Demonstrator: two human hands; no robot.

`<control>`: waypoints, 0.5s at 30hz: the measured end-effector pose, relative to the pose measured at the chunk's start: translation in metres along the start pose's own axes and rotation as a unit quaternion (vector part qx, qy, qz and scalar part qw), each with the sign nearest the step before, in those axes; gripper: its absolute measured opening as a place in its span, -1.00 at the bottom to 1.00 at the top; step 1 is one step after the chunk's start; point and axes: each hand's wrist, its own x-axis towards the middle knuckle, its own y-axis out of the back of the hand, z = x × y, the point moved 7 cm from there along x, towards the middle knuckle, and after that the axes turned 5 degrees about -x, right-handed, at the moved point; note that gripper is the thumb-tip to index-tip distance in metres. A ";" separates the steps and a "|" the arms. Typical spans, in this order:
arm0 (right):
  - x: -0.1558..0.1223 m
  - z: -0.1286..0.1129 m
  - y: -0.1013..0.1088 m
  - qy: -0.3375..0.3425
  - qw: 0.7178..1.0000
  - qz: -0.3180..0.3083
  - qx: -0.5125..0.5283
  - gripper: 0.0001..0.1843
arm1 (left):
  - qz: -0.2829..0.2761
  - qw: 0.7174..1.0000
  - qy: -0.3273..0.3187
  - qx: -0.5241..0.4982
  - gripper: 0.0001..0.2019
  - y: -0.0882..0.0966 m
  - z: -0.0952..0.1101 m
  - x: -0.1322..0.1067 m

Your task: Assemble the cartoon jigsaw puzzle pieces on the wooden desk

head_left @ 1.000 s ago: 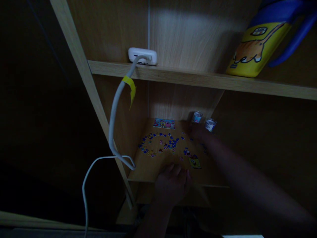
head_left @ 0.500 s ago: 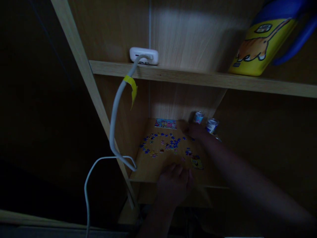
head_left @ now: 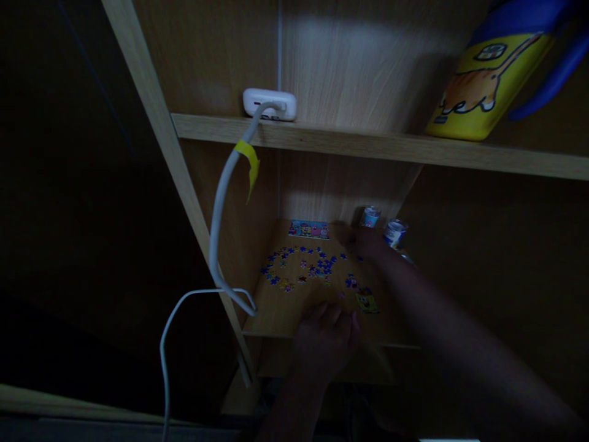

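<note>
Several small blue and coloured puzzle pieces [head_left: 304, 268] lie scattered on a dim wooden desk surface [head_left: 280, 310]. My left hand [head_left: 326, 341] rests at the desk's front edge, fingers curled downward onto the wood. My right hand [head_left: 363, 240] reaches to the far end of the desk, beside two small tins [head_left: 383, 224]; its fingers are too dark to read. A partly joined yellow puzzle section [head_left: 367, 302] lies near my right forearm. A small picture card [head_left: 308, 229] lies at the back.
A white power adapter [head_left: 269, 103] sits on the shelf [head_left: 377, 145] above, its grey cable [head_left: 219, 209] with a yellow tag hanging down over the desk's left side. A yellow and blue bag [head_left: 488, 80] stands on the shelf at right. The left is dark.
My right hand has shifted slightly left from the tins toward the back of the desk. The left hand stays at the front edge. The view moved a little.
</note>
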 end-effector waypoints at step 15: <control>-0.169 0.051 -0.062 -0.112 0.895 0.225 0.368 -0.67 | -0.060 0.998 0.034 -0.010 -0.81 -0.001 -0.005 0.016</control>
